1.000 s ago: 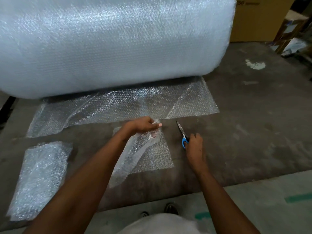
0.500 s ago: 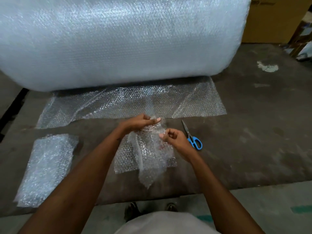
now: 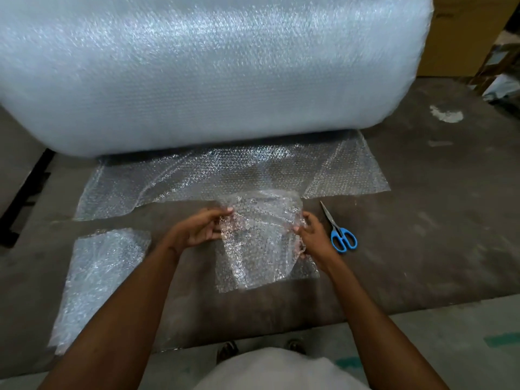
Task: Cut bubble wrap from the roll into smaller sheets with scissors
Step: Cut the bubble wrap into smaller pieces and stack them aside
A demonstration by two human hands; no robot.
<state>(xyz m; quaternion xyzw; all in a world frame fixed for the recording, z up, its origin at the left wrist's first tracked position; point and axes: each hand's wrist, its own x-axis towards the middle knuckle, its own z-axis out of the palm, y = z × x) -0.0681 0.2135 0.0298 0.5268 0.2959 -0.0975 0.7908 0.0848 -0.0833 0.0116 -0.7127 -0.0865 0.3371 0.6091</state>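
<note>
Head view: both hands up on cut sheet. Left hand pinching left edge, fingers curled closed on plastic. Right hand clamped on right edge (fingers partly veiled behind wrap). Sheet lifted, lower part draping onto brown mat. Scissors lying loose just right of right hand, blades shut. Roll behind, stack of sheets far left.

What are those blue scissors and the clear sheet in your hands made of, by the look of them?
Scissors: blades look like bare grey metal with a dull shine; handles look like glossy blue plastic.
Sheet: thin clear plastic film covered in small air bubbles, glinting and crinkling where both hands grip it.
</note>
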